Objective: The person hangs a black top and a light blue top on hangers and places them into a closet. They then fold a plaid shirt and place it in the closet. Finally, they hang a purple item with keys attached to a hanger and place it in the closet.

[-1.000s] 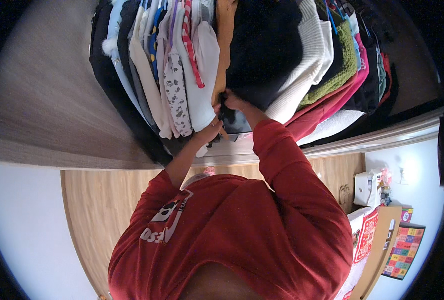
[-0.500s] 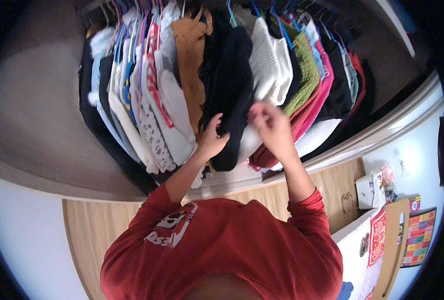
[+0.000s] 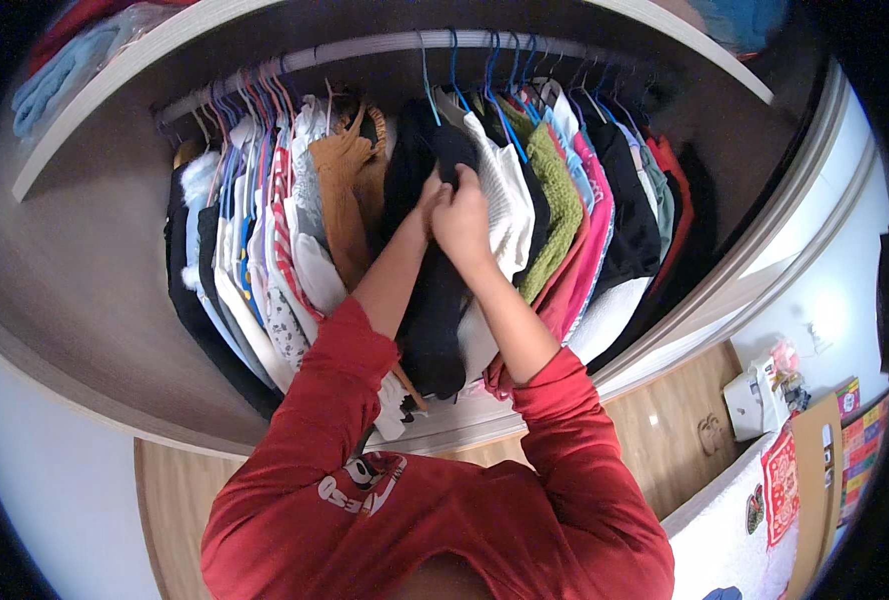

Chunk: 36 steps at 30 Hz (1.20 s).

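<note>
A long black garment (image 3: 430,330) hangs from a light blue hanger (image 3: 427,85) in the middle of the wardrobe. Both of my hands are high up on it, close together below its shoulder. My right hand (image 3: 463,220) is closed on the dark cloth. Pressed beside it, my left hand (image 3: 429,207) also grips the fabric, its fingers partly hidden behind the right hand and the cloth. A brown garment (image 3: 342,200) hangs just left of the black one, and a white ribbed sweater (image 3: 505,205) just right of it.
A grey rail (image 3: 365,45) carries many clothes, among them a green knit (image 3: 563,215). Above, a shelf edge (image 3: 115,100) curves past bagged items. The sliding door track (image 3: 705,300) runs along the right. A bed (image 3: 710,535) stands at lower right.
Both hands have moved up the black garment and come together near its shoulder. The right hand has left the white sweater's lower edge. The view has tilted up, showing the rail and shelf.
</note>
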Each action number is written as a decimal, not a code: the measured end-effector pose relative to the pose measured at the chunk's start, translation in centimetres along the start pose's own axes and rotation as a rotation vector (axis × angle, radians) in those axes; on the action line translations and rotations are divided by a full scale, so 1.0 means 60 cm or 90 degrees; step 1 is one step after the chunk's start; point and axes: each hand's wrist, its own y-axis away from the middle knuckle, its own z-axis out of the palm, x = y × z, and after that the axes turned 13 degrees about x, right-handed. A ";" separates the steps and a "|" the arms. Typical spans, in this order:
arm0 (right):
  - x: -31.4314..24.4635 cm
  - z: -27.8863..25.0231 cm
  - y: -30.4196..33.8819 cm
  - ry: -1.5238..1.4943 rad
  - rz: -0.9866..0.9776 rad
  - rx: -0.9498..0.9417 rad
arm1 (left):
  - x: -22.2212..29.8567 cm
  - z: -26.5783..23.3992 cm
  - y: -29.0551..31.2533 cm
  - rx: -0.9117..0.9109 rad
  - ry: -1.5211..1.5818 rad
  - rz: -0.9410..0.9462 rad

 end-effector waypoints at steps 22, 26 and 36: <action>0.213 -0.336 0.130 -0.043 0.131 -0.682 | -0.012 -0.149 0.185 0.064 -0.416 0.477; 0.272 -0.412 0.165 0.192 0.010 -0.926 | -0.022 -0.169 0.194 0.064 -0.368 0.475; 0.319 -0.474 0.335 0.427 0.269 -0.821 | -0.030 -0.178 0.255 -0.022 -0.407 0.654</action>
